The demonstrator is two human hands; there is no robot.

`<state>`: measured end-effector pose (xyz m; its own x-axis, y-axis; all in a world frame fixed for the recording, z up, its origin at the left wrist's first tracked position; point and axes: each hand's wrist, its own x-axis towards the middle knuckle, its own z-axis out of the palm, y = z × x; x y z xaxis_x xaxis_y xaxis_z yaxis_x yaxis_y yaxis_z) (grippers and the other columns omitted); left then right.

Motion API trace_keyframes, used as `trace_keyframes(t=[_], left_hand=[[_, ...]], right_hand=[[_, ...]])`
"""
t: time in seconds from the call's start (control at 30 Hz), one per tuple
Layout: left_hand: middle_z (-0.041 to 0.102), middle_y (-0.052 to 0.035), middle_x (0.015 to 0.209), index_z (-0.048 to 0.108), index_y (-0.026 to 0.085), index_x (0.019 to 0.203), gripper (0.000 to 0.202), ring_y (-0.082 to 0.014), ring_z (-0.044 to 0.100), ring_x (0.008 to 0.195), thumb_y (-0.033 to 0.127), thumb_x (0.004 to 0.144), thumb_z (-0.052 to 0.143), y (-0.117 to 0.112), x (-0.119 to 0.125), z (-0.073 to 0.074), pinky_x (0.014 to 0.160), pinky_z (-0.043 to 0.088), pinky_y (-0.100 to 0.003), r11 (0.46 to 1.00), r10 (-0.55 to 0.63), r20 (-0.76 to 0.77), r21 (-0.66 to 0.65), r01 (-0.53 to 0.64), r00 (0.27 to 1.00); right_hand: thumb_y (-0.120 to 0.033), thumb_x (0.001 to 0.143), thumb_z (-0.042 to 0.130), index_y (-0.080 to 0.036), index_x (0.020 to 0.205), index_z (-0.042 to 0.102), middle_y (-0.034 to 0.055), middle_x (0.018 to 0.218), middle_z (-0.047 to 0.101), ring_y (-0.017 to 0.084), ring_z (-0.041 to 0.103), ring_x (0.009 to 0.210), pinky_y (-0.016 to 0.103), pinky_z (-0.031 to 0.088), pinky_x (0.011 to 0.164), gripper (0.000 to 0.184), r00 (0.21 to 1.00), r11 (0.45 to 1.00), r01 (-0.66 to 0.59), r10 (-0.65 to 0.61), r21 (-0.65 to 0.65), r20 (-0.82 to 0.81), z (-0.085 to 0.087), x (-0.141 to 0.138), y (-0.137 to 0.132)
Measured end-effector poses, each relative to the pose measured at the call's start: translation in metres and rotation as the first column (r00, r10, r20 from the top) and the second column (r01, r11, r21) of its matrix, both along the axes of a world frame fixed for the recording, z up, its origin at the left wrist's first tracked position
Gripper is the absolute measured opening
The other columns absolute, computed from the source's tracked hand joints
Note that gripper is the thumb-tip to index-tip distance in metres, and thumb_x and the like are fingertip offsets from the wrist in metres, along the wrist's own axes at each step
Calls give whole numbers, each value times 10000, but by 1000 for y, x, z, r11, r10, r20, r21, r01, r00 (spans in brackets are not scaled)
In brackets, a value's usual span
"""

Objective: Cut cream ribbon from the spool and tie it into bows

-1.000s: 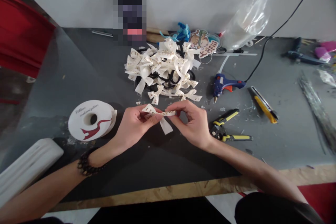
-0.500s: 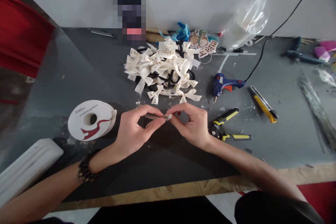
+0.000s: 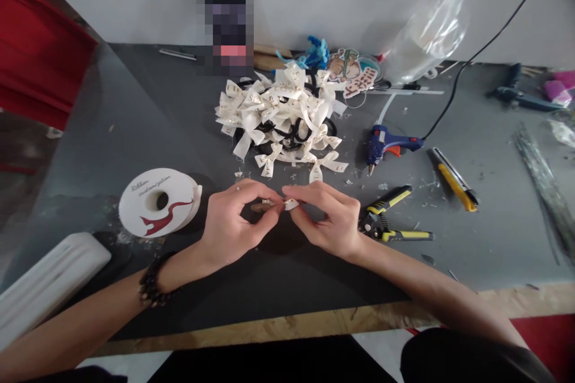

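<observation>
My left hand (image 3: 236, 221) and my right hand (image 3: 330, 218) meet above the dark grey table (image 3: 135, 119), fingertips pinched together on a short piece of cream ribbon (image 3: 287, 204). Most of the ribbon is hidden between the fingers. Just beyond the hands lies a pile of finished cream ribbon bows (image 3: 281, 116) mixed with black hair ties. A white ribbon spool (image 3: 157, 202) with red print lies flat to the left of my left hand.
A blue glue gun (image 3: 389, 143) with a black cord lies right of the pile. Yellow-and-black pliers (image 3: 393, 221) and a yellow utility knife (image 3: 453, 178) sit by my right hand. A clear plastic bag (image 3: 431, 30) is at the back, a white object (image 3: 49, 281) at the near left.
The ribbon piece, spread out with a tail hanging a second ago, is now folded small between both hands' fingertips. The hands have closed in on each other.
</observation>
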<state>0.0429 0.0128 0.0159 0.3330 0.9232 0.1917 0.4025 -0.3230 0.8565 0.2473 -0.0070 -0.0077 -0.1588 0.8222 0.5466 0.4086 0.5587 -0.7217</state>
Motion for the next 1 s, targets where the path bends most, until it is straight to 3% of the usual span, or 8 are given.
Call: trace_keyframes(t=[0.13,0.37,0.6,0.73,0.87,1.0], left_hand=[[766,39,835,737,219,900,100,-111,707,713,128,860,727,0,-1,2,685,548,-227,999,5,-36,-45,-7,999],[790,37,885,731,228,981,134,-127,759,804,246,875,809,6,-1,6,751,580,-217,988,-26,-37,-155,20,999],[798,37,850,756,220,888,63,-129,738,762,259,909,802,5,1,6,739,532,-241,998,-36,-167,40,43,985],[806,40,834,784,232,890,21,-142,747,758,222,902,798,7,-1,6,749,528,-255,998,-27,-236,55,41,971],[786,56,810,768,237,865,54,-127,729,727,186,872,787,13,-4,10,712,517,-239,997,-62,-218,-64,49,974],[748,66,772,728,233,831,74,-119,693,706,193,837,790,18,-7,13,677,506,-225,969,-105,-161,-240,64,981]], right_hand=[[-6,894,640,-224,1037,767,31,924,810,159,759,792,296,629,751,290,998,998,24,-27,50,51,0,-1,1],[-72,901,695,-227,929,714,-11,832,767,140,714,734,262,572,684,159,995,994,89,-85,-68,57,-2,0,2],[-124,901,732,-234,880,679,-18,800,745,142,696,713,272,556,671,124,988,989,130,-124,-68,91,-4,0,2],[-100,906,721,-236,847,632,-18,829,771,150,738,763,279,574,719,173,990,993,105,-98,-62,105,-9,-1,1],[-89,937,707,-254,974,694,-32,878,805,144,762,783,271,591,749,169,987,990,124,-116,-72,110,-11,-2,0],[-79,957,656,-235,1001,713,7,918,806,162,760,846,293,594,789,172,990,993,111,-108,-36,89,-2,-3,0]])
